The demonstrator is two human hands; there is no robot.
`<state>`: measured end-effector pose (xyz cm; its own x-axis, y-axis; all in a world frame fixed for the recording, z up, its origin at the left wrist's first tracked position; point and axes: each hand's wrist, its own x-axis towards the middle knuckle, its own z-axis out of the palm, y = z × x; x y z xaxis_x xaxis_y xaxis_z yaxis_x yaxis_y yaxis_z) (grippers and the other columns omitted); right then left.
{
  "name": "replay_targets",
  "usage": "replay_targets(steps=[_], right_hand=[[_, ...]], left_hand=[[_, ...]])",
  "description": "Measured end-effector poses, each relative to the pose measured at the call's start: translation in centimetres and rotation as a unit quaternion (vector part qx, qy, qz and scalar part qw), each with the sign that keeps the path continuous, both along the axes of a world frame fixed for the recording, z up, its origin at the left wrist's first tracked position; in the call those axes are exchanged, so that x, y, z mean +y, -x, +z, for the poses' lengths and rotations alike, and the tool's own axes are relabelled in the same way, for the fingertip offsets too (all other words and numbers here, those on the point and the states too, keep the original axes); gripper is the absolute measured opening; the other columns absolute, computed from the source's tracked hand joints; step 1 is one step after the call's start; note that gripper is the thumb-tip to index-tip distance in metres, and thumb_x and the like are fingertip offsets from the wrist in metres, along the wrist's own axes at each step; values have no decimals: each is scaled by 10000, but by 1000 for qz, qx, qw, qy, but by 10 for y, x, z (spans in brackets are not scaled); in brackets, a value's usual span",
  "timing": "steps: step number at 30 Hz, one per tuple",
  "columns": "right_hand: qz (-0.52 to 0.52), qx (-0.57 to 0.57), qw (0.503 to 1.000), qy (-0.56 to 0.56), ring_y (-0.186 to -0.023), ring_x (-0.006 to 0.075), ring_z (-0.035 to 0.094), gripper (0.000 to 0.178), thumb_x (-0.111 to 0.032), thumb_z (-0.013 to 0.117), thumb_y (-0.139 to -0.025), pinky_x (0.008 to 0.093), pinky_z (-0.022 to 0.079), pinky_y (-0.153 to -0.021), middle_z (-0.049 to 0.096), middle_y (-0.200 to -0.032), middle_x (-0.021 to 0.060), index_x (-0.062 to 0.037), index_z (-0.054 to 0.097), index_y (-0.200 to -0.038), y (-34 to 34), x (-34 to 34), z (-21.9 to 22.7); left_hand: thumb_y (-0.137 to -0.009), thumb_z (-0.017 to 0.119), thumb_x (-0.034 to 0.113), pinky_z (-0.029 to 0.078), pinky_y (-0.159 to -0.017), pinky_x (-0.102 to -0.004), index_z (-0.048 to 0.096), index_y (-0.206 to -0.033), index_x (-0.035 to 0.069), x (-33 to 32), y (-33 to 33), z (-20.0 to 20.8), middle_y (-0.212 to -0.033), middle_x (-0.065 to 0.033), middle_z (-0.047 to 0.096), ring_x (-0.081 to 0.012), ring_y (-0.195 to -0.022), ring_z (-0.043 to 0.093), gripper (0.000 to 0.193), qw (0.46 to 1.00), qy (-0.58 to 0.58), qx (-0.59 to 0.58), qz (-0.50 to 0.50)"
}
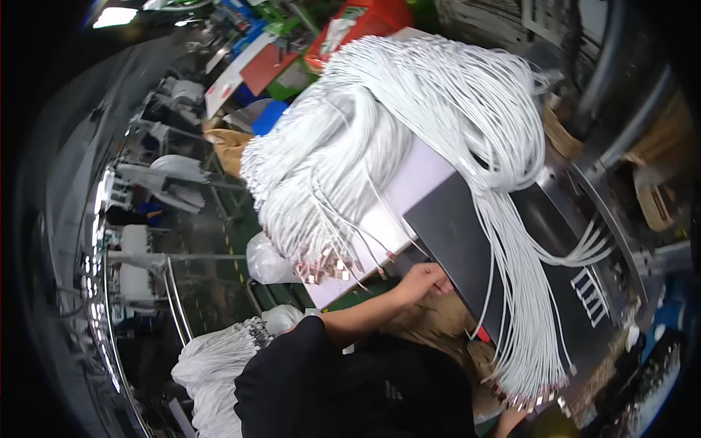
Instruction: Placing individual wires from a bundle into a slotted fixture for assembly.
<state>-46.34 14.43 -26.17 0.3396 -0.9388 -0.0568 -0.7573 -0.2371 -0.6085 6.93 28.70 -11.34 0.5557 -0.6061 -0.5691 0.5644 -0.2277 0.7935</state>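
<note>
My left hand (427, 282) is at the near-left edge of the black tabletop (453, 226), its fingers curled closed. Whatever they may hold is hidden. At the lower edge of the view, only part of my right hand (511, 420) shows, just below the connector ends of a hanging bundle of white cables (515, 306). Its fingers are too hidden to judge. That bundle runs over the black tabletop from a large heap of white cables (350, 146), which lies on a white table (423, 175). Small copper-coloured connectors (325, 269) tip the heap's near ends.
Several white cables (584, 248) branch toward a machine at the right, beside a slotted white part (589, 296). A red bin (387, 22) stands behind the heap. Another white cable bundle (219, 372) hangs at lower left. Clear plastic bags (270, 259) sit beside the white table.
</note>
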Motion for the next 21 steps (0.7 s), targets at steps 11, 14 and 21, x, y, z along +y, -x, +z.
replay_targets(steps=[11, 14, 21], right_hand=[[-10, -224, 921, -319, -585, 142, 625, 440, -364, 543, -1007, 247, 480, -553, 719, -768, 105, 44, 681, -918, -75, -82, 265], [8, -284, 942, -178, -905, 182, 678, 441, -357, 509, -1021, 314, 517, -788, 722, -1024, 145, 33, 716, -1021, -145, -101, 303], [222, -75, 954, 189, -1275, 352, 525, 238, -206, 591, -957, 457, 256, -1149, 608, -1326, 143, -83, 731, -1106, -266, -141, 294]], left_hand=[[-957, 537, 188, 498, -615, -317, 708, -791, 6, -14, 53, 68, -689, -88, 676, -218, -594, 619, 300, 858, 129, -424, -260], [-895, 658, 264, 512, -760, -376, 708, -1024, 58, -59, 53, 101, -942, -120, 687, -286, -822, 645, 248, 716, 257, -588, -274], [-909, 648, 413, 330, -1115, -539, 556, -1283, 45, -167, 87, 123, -1317, -199, 533, -353, -1272, 490, 532, 503, 196, -722, -433]])
